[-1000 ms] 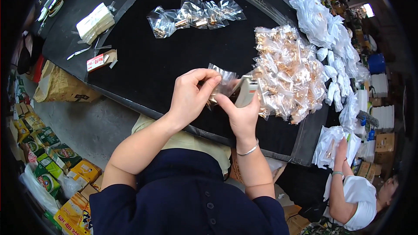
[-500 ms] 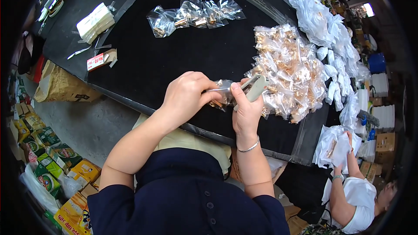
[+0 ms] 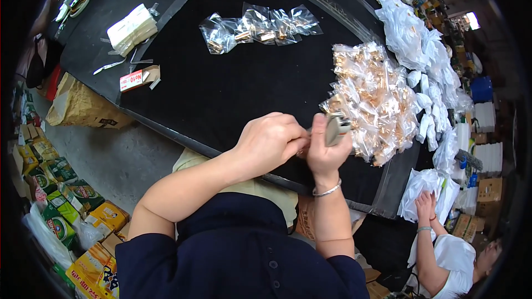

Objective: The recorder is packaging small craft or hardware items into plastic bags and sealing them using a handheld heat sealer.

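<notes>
My right hand (image 3: 328, 155) is closed around a pale grey-green hand stapler (image 3: 337, 128), the thumb lying along its side. Close against it, my left hand (image 3: 271, 141) has its fingers pinched together. The small clear plastic bag with gold-coloured pieces that it gripped a moment ago is mostly hidden between the hands now. Just right of the stapler lies a big heap of similar filled bags (image 3: 377, 105). Farther off, several filled clear bags (image 3: 266, 30) lie in a row on the black table (image 3: 221, 86).
At the left are a red-and-white staple box (image 3: 133, 80) and a stack of pale flat packets (image 3: 133, 30). White plastic bags (image 3: 407, 33) line the right edge. A co-worker (image 3: 443, 254) handles a white bag (image 3: 419, 182) at the lower right. Cartons (image 3: 91, 260) stand on the floor.
Both hands have moved to the right and a little nearer to me, and have come closer together. The stapler has turned, and the small bag has gone out of sight between the hands.
</notes>
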Demonstrator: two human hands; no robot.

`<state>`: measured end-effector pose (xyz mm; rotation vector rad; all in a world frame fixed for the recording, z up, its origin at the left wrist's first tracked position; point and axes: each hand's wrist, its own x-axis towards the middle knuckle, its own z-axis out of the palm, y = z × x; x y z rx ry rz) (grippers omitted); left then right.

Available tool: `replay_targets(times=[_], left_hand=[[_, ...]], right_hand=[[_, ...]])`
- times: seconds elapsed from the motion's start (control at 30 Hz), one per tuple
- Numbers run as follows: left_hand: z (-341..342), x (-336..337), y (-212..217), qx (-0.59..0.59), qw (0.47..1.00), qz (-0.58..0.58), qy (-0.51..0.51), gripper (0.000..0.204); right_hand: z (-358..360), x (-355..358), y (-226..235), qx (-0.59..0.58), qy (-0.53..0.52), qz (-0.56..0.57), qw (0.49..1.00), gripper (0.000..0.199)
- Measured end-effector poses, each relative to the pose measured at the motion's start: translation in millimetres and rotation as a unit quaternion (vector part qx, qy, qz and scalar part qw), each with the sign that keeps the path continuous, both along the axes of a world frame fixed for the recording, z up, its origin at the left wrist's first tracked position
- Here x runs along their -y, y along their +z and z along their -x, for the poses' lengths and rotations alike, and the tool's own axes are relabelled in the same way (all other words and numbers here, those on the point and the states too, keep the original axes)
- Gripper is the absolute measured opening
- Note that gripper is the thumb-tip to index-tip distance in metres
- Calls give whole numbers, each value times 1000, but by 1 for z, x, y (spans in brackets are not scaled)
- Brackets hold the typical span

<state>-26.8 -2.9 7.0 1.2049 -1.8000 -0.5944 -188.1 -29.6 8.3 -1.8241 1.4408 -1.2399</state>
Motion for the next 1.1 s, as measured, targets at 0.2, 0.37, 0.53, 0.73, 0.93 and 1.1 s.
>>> replay_targets(times=[0.2,0.37,0.53,0.73,0.93,1.1], left_hand=[[-80,42,-1,-85,963,-22,253,30],[-153,90,-23,72,905,13,418,33],[-148,104,-29,190,904,5,383,27],[-145,105,-37,126,936,36,325,15],[-133,111,-25,-52,956,-106,267,9],[-126,102,-20,-265,935,-162,170,8]], right_hand=[[5,58,25,-64,-11,99,993,22],[-66,107,48,57,185,-34,980,32],[-128,187,18,-214,243,48,945,33],[-127,183,16,-203,240,-7,949,26],[-90,139,38,-30,223,-63,972,19],[-77,122,27,-29,197,-49,979,18]])
